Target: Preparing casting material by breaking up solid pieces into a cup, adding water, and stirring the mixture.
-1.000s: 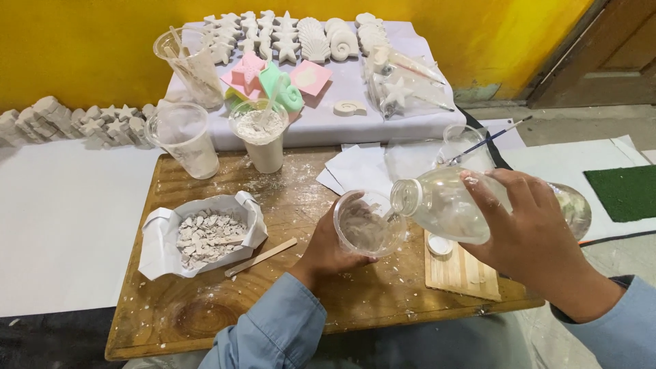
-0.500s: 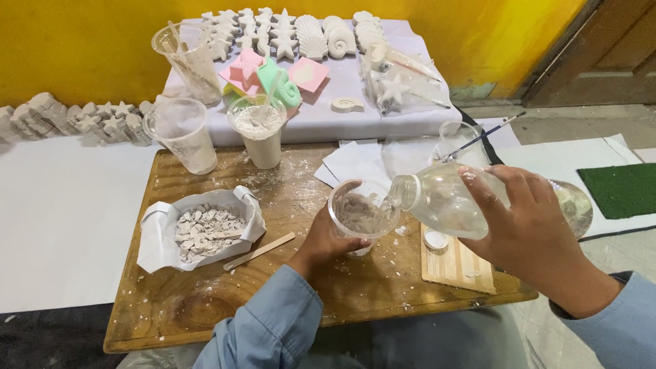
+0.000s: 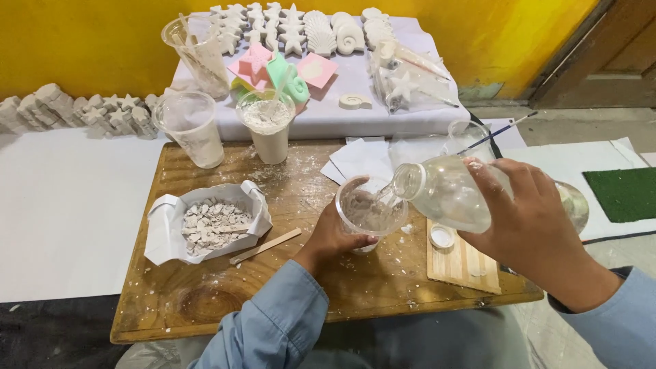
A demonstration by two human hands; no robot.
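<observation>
My left hand [image 3: 331, 236] grips a clear plastic cup [image 3: 365, 208] standing on the wooden board [image 3: 205, 301]. My right hand [image 3: 529, 222] holds a clear plastic bottle [image 3: 447, 191] tipped on its side, its open neck over the cup's rim. Clear liquid runs from the neck into the cup. The bottle's white cap [image 3: 441, 237] lies on a small slatted wooden mat [image 3: 465, 266] just under the bottle.
A white bag of broken plaster pieces [image 3: 208, 225] and a wooden stick [image 3: 265, 246] lie to the left. A cup of white powder [image 3: 268, 126] and two clear cups [image 3: 190, 126] stand behind. White plaster casts and pink and green moulds [image 3: 273, 68] cover a cloth beyond.
The bottle has tilted further, its neck now lowered over the cup's rim, and liquid flows into the cup. My left hand keeps its hold on the cup.
</observation>
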